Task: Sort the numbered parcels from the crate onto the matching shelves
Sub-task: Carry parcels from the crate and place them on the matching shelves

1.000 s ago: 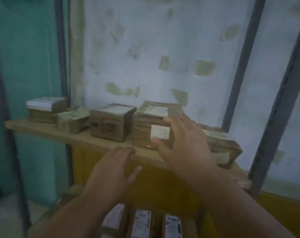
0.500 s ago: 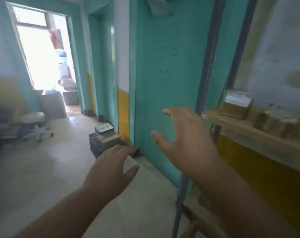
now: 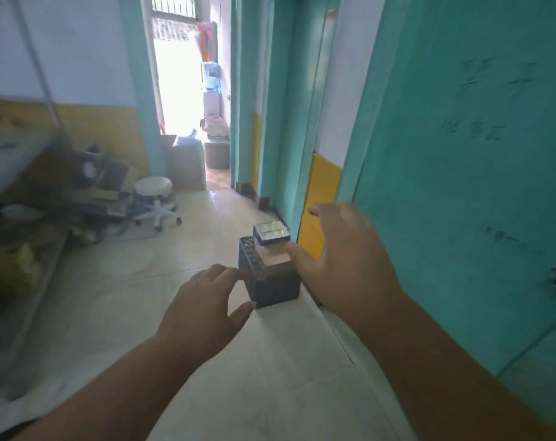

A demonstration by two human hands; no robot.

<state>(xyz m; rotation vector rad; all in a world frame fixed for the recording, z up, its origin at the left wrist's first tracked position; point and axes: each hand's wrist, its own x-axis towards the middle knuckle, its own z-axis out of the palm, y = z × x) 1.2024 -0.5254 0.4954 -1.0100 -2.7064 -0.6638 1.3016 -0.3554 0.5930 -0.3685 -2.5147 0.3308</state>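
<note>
A dark plastic crate (image 3: 271, 289) stands on the tiled floor by the teal wall, some way ahead of me. A brown cardboard parcel (image 3: 274, 256) lies on top of it, and a shiny wrapped parcel (image 3: 271, 232) sits behind that one. My left hand (image 3: 203, 305) and my right hand (image 3: 346, 262) are held out in front of me, fingers spread and relaxed. Both hands are empty and well short of the crate. No shelves are in view.
A teal door or wall (image 3: 467, 186) runs along my right. A white swivel stool (image 3: 154, 198) and a pile of cardboard (image 3: 88, 179) stand at the left. A bright doorway (image 3: 181, 100) opens at the far end. Pale floor stretches between me and the crate.
My view has swung left, away from the shelf of parcels, to the corridor and the crate. My right hand has left the parcel on the shelf. Both hands stay empty.
</note>
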